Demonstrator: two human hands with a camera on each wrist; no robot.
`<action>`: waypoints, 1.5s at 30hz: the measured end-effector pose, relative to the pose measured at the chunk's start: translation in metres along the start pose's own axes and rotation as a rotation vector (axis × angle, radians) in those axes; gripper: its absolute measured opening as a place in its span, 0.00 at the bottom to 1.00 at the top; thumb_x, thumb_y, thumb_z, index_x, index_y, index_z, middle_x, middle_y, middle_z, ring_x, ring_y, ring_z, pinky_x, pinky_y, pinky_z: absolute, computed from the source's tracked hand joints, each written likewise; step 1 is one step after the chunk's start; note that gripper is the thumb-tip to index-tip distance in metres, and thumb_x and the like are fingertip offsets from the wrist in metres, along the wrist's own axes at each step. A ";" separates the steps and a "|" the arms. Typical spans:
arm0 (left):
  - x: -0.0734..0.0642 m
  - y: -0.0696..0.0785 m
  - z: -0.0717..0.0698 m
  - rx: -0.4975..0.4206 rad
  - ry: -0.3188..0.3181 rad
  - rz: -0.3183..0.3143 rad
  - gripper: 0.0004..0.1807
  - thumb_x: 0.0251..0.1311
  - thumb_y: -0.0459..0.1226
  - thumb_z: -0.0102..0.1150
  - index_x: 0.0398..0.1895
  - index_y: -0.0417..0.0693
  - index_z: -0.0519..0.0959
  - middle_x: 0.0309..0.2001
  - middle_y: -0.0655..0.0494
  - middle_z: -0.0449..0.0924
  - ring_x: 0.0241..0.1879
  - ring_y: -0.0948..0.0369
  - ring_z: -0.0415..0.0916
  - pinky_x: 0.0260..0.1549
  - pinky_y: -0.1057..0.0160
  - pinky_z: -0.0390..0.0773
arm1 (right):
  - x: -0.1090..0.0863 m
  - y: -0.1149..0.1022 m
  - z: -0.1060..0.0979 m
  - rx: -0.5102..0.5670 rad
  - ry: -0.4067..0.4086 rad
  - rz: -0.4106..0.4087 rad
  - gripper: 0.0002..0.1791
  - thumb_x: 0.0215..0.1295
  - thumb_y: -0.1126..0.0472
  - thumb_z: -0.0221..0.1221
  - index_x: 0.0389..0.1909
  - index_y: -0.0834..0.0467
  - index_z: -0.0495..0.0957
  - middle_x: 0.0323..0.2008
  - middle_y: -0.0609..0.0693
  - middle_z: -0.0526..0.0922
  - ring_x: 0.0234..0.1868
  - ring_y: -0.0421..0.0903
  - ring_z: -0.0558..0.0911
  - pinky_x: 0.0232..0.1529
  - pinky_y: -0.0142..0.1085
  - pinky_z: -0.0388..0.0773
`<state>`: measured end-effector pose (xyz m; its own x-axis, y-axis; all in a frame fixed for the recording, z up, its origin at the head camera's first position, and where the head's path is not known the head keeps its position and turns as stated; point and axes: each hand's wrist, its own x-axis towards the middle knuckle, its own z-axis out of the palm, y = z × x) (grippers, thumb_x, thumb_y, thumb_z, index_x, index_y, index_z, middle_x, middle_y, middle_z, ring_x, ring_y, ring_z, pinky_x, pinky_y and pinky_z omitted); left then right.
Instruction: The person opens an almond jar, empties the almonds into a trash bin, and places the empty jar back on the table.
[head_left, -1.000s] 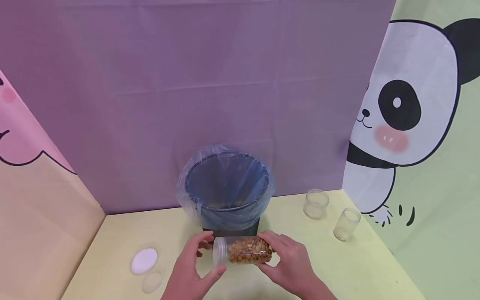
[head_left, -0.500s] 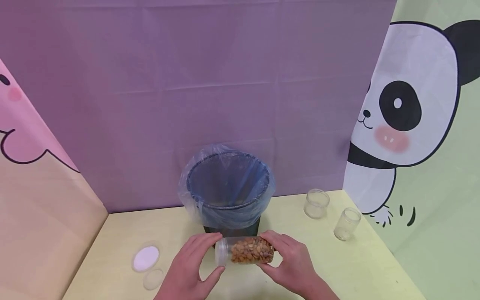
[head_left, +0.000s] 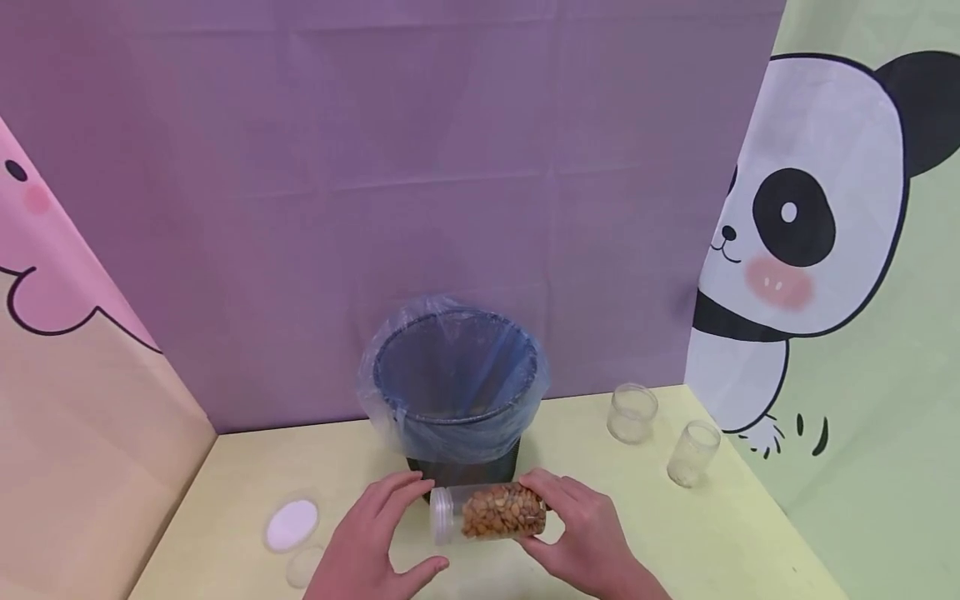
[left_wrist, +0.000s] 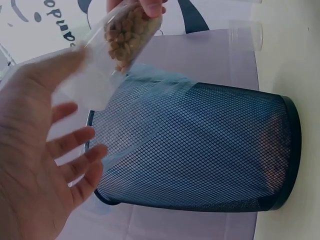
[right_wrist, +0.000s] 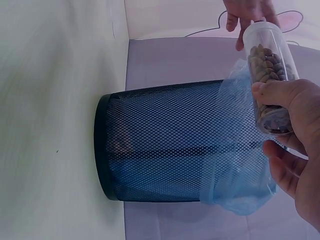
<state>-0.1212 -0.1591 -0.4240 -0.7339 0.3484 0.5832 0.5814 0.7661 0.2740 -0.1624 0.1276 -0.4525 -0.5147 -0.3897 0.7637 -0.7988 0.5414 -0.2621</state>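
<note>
A clear plastic jar (head_left: 501, 510), partly filled with brown, almond-like nuts, lies sideways in the air, its whitish lid (head_left: 442, 517) pointing left. My right hand (head_left: 588, 537) grips the base end between thumb and fingers; the right wrist view shows the thumb (right_wrist: 275, 93) across the jar's side. Around the lid end, my left hand (head_left: 367, 537) is spread with a gap between thumb and fingers. In the left wrist view, its fingers (left_wrist: 75, 150) are loose and apart from the lid, while the thumb overlaps the jar's lid end.
Behind the jar stands a black mesh bin (left_wrist: 200, 145) lined with a bluish plastic bag (head_left: 472, 446). Two clear jars, one short (head_left: 632, 414) and one taller (head_left: 693, 454), stand at the back right. At left lie a white disc (head_left: 292, 525) and a clear round lid (head_left: 302, 568).
My left fingers first closed in around the lid, then spread wider again, the thumb dropping lower. The right hand keeps its grip on the jar, which stays nearly in place.
</note>
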 end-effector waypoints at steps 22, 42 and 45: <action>-0.006 -0.003 0.004 0.072 -0.106 -0.147 0.20 0.55 0.60 0.63 0.42 0.60 0.80 0.49 0.65 0.74 0.45 0.65 0.73 0.41 0.57 0.78 | -0.001 -0.003 0.004 0.017 -0.042 -0.010 0.37 0.35 0.56 0.79 0.52 0.52 0.78 0.48 0.44 0.82 0.39 0.38 0.82 0.34 0.30 0.79; -0.014 -0.007 0.011 -0.126 0.124 0.111 0.25 0.60 0.56 0.59 0.57 0.58 0.76 0.56 0.55 0.72 0.39 0.62 0.77 0.30 0.72 0.74 | -0.003 0.001 0.008 0.062 -0.050 -0.016 0.35 0.37 0.55 0.78 0.52 0.52 0.78 0.47 0.44 0.82 0.40 0.38 0.82 0.34 0.29 0.78; -0.015 -0.007 0.010 -0.073 0.100 0.070 0.27 0.54 0.57 0.65 0.55 0.60 0.77 0.54 0.61 0.73 0.42 0.63 0.77 0.34 0.69 0.76 | -0.003 0.001 0.007 0.060 -0.061 -0.023 0.35 0.39 0.54 0.78 0.52 0.52 0.78 0.47 0.44 0.82 0.39 0.37 0.82 0.34 0.29 0.78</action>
<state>-0.1178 -0.1643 -0.4426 -0.6536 0.3413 0.6755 0.6569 0.6991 0.2824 -0.1637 0.1241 -0.4594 -0.5126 -0.4475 0.7328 -0.8271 0.4866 -0.2813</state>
